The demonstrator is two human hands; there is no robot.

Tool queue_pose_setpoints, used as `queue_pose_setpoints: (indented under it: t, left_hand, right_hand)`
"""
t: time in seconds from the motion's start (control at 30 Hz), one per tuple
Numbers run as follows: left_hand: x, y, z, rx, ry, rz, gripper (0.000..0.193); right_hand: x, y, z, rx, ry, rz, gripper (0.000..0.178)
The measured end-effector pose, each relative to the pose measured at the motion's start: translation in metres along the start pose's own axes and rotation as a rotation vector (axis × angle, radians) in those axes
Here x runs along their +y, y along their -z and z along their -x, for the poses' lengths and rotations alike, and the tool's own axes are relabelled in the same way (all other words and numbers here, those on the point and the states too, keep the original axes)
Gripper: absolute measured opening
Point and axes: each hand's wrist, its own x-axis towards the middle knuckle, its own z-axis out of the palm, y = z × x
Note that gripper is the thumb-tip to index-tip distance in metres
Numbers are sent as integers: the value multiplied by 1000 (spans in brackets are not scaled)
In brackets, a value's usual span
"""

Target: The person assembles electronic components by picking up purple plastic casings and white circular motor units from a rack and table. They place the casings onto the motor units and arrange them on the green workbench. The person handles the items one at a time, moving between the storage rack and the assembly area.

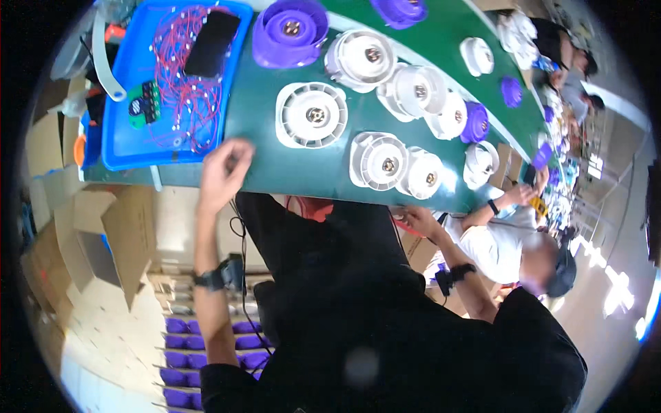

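My left hand (224,172) is raised to the near edge of the green conveyor belt (261,124), its fingers curled in and nothing visible in them. It is just below the blue tray (124,138) and left of a white round fan housing (311,115). My right hand (418,221) is low at the belt's edge, under two more white housings (380,162) (423,175); its fingers are partly hidden. Both wrists wear a black band.
The tray holds red wires (182,89), a black phone (212,43) and a green circuit board (144,103). Purple housings (289,31) and more white ones lie along the belt. Open cardboard boxes (103,241) stand at left, rows of purple parts (180,341) below. A seated person (502,241) works at right.
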Motion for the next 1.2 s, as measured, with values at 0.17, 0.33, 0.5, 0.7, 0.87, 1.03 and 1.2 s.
queue_pose_setpoints:
  t: [0.17, 0.33, 0.5, 0.7, 0.87, 1.03, 1.2]
  left_hand:
    - [-79, 57, 88, -339, 631, 339, 23]
    - [-263, -6, 129, -501, 923, 280, 24]
    - [-322, -117, 111, -533, 839, -26, 25]
    - [-282, -198, 127, -508, 714, -146, 25]
    - [-259, -237, 145, -483, 703, -167, 26]
    - [-255, -237, 142, -476, 678, -224, 27]
    - [-274, -182, 121, -568, 624, -378, 28]
  right_hand:
    - [24, 3, 7, -13, -131, -86, 14]
    - [14, 18, -10, -20, -33, 378, 12]
    - [3, 33, -19, -134, -213, 296, 11]
    - [34, 30, -20, -140, 20, 284, 13]
    - [34, 31, -16, -195, -134, 134, 11]
    - [49, 37, -7, -231, -250, 15, 12]
    - [40, 28, -3, -169, -227, -92, 16]
